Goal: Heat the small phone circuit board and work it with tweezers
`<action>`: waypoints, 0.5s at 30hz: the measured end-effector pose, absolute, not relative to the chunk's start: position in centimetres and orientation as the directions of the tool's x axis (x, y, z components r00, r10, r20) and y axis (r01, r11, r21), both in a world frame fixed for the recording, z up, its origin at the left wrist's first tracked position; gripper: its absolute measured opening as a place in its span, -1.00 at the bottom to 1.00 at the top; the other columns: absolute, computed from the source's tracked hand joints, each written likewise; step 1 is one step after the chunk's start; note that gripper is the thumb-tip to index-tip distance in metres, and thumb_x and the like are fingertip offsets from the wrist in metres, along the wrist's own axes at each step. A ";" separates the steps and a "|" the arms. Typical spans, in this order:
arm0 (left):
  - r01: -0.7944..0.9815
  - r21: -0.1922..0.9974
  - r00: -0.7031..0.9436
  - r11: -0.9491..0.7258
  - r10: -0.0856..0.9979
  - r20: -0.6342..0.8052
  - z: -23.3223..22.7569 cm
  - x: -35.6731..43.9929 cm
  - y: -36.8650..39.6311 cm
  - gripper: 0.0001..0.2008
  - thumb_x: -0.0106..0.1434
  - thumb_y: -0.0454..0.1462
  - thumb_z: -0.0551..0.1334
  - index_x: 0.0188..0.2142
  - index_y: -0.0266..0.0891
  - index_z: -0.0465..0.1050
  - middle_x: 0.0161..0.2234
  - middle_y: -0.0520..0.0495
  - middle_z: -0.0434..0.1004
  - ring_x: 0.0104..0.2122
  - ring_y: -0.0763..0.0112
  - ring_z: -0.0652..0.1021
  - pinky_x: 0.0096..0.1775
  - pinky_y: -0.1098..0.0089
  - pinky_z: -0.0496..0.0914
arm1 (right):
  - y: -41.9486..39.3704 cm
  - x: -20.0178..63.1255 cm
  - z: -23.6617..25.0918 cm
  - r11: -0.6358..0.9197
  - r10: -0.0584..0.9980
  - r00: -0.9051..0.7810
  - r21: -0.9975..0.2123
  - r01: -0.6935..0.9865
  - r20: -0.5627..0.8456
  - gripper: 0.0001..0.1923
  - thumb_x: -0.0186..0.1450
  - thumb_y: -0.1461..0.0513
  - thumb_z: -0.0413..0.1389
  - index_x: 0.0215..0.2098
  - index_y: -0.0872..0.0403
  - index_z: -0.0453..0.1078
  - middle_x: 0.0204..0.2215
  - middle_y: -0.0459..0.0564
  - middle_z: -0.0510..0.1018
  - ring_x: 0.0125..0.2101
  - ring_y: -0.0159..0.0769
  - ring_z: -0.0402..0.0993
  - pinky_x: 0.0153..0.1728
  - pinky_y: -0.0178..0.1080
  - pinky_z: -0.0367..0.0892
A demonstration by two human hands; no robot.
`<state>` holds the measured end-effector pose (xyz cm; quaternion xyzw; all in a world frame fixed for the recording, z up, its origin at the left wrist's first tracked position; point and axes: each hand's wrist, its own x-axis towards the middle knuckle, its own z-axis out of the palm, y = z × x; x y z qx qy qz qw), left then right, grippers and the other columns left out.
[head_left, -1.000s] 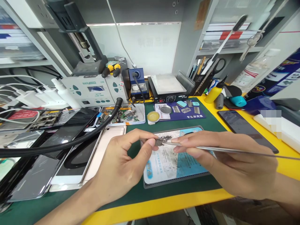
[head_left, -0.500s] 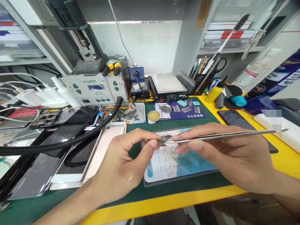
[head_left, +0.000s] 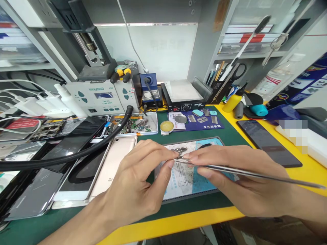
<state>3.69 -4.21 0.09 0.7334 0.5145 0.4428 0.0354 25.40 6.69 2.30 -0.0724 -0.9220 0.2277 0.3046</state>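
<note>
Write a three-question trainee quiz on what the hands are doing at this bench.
1. True or false: the right hand holds metal tweezers.
2. What does the left hand pinch? A) a small metal part B) scissors C) a yellow bottle
3. Fill in: the hands work above a blue and white ____ on the green bench mat.

Key: 1 true; 2 A; 3 pad.

Bright, even overhead light, soft shadows, sharp centre, edges bent by wide-angle distortion.

grey shelving (head_left: pixel 209 44), green-yellow bench (head_left: pixel 230 132), perhaps whiteboard (head_left: pixel 163 51)
</note>
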 end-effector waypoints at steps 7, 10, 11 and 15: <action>0.759 0.449 0.093 -0.472 0.761 0.642 0.0 3.7 -4.2 -0.76 0.27 -0.51 0.26 -0.09 -0.35 0.53 -0.25 -0.10 0.60 -0.22 0.42 0.54 -0.13 0.34 0.47 | 7.0 25.6 2.0 0.897 0.201 -0.784 -0.433 -0.094 0.587 -0.66 0.27 0.46 0.23 0.00 0.13 0.54 -0.06 0.00 0.71 -0.06 -0.36 0.67 0.07 -0.49 0.45; 0.736 0.513 0.062 -0.441 0.799 0.598 0.0 3.7 -4.3 -0.77 0.29 -0.48 0.25 -0.07 -0.36 0.52 -0.24 -0.11 0.59 -0.24 0.44 0.55 -0.17 0.37 0.47 | 7.0 25.7 2.2 0.858 0.272 -0.790 -0.511 -0.060 0.550 -0.61 0.28 0.43 0.24 0.03 -0.01 0.55 -0.06 -0.12 0.71 -0.10 -0.34 0.69 -0.02 -0.44 0.53; 0.726 0.537 0.053 -0.428 0.815 0.577 0.1 3.7 -4.3 -0.77 0.29 -0.47 0.24 -0.06 -0.34 0.52 -0.25 -0.10 0.58 -0.25 0.46 0.55 -0.19 0.39 0.47 | 6.9 25.8 2.2 0.834 0.310 -0.792 -0.550 -0.039 0.526 -0.60 0.29 0.42 0.25 0.02 -0.06 0.56 -0.07 -0.16 0.71 -0.12 -0.34 0.69 -0.05 -0.42 0.55; 0.725 0.568 0.035 -0.390 0.844 0.535 0.3 3.7 -4.4 -0.75 0.31 -0.42 0.26 -0.02 -0.28 0.49 -0.22 -0.04 0.58 -0.23 0.49 0.55 -0.17 0.44 0.46 | 6.8 25.7 2.4 0.673 0.492 -0.763 -0.739 0.028 0.419 -0.67 0.31 0.38 0.28 -0.06 -0.14 0.61 -0.21 -0.24 0.73 -0.25 -0.38 0.70 -0.19 -0.43 0.58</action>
